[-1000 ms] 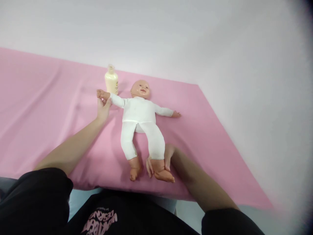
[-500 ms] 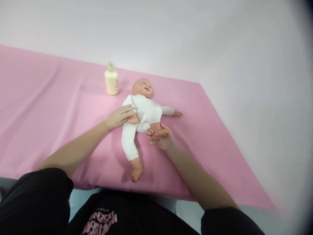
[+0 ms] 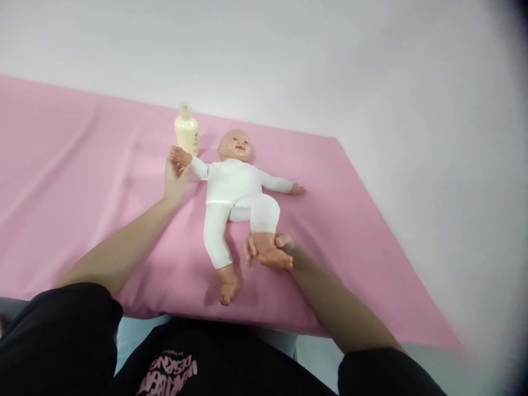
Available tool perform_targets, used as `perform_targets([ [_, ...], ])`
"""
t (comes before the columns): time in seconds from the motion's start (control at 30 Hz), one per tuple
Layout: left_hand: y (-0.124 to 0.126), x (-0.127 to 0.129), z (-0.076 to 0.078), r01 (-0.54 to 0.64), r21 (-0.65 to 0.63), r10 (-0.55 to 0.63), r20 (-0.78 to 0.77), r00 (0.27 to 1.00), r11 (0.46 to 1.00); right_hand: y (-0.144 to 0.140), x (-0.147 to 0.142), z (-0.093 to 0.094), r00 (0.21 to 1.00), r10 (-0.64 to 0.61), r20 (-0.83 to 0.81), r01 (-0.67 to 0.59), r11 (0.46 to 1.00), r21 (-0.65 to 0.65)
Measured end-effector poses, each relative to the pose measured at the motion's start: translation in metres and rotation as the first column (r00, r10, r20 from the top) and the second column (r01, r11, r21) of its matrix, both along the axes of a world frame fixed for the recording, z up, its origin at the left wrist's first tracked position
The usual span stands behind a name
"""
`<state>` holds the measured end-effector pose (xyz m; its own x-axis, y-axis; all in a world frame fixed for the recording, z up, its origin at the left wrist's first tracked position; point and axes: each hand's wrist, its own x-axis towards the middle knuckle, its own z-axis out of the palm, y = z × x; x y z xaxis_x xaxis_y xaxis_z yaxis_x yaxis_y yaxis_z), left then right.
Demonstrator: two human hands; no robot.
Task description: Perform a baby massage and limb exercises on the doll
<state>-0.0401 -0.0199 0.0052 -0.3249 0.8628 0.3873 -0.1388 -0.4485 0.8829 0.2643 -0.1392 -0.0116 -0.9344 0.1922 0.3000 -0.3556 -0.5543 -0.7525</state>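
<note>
A baby doll with a cloth body in white lies on its back on the pink sheet, head away from me. My left hand is closed around the doll's arm on the left, near its hand, and holds it out to the side. Around the ankle of the doll's leg on the right, my right hand is closed from below; the foot covers part of my palm and fingers. The doll's other leg lies straight towards me, and its other arm stretches out to the right.
A cream-coloured pump bottle stands upright just behind the doll's held hand. The pink sheet covers the table, with its right edge slanting towards me. A white surface lies beyond the far edge.
The doll's left-side arm has swung from across its belly out to the left, with my left hand on it. My right hand has brought the bent leg towards me, so it is straighter.
</note>
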Motion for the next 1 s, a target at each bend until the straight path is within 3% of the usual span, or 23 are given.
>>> perform_targets([
  [0.13, 0.016, -0.013, -0.004, -0.026, -0.181, 0.064, 0.208, 0.976, 0.983, 0.001, -0.004, 0.01, 0.95, 0.257, 0.176, -0.29, 0.937, 0.196],
  [0.23, 0.02, -0.017, -0.005, 0.003, -0.346, 0.113, 0.314, 0.943, 0.938, 0.0, -0.004, 0.022, 0.887, 0.24, 0.395, -0.358, 0.898, 0.258],
  [0.47, 0.023, -0.017, -0.005, 0.016, -0.373, 0.13, 0.364, 0.922, 0.928, -0.001, -0.001, 0.027, 0.843, 0.211, 0.495, -0.38, 0.884, 0.271],
  [0.8, 0.022, -0.015, -0.008, 0.03, -0.29, 0.083, 0.37, 0.925, 0.956, 0.005, -0.003, 0.012, 0.898, 0.325, 0.298, -0.425, 0.818, 0.388],
  [0.9, 0.019, -0.014, -0.008, 0.049, -0.238, 0.032, 0.325, 0.945, 0.97, 0.006, -0.004, 0.005, 0.935, 0.32, 0.15, -0.354, 0.858, 0.373],
  [1.0, 0.012, -0.008, -0.004, 0.051, -0.102, -0.03, 0.205, 0.978, 0.993, 0.007, -0.006, -0.01, 0.966, 0.26, -0.003, -0.25, 0.934, 0.256],
])
